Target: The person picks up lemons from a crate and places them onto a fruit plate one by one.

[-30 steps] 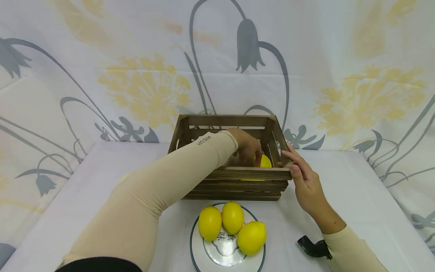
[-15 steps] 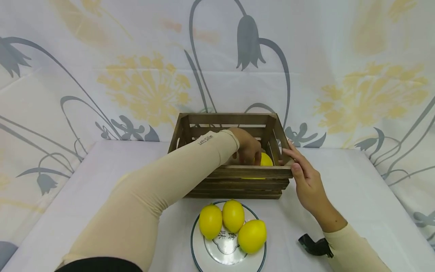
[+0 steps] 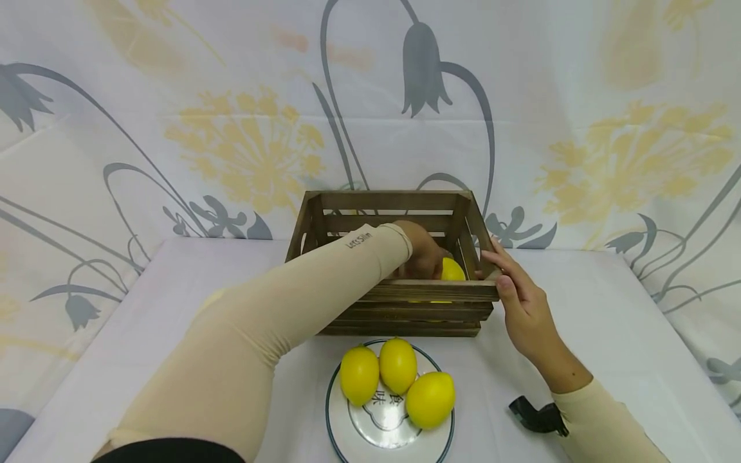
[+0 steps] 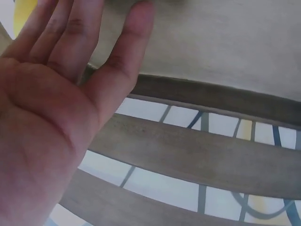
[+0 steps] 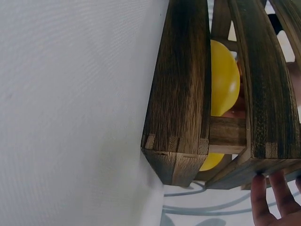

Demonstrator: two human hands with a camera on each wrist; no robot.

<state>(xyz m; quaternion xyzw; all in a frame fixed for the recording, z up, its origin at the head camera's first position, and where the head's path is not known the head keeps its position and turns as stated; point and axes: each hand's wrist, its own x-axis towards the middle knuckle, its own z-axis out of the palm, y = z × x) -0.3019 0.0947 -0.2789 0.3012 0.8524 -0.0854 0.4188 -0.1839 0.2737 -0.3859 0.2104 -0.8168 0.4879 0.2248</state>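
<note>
In the head view a brown slatted wooden crate stands near the back of the table. My left hand reaches down into it, beside a yellow lemon near the right end. The left wrist view shows that hand with palm visible and fingers extended; a bit of yellow lies beyond them, and some fingertips are out of frame. My right hand holds the crate's front right corner, thumb at the front rail and fingers along the side. Through the slats, the right wrist view shows a lemon.
A white plate with a dark blue rim sits in front of the crate, bearing three lemons. A black curved piece is beside the right wrist. Behind the crate hangs a flower-printed cloth.
My left hand has shifted slightly right inside the crate. The right hand keeps its hold on the corner, and the plate's lemons stay put.
</note>
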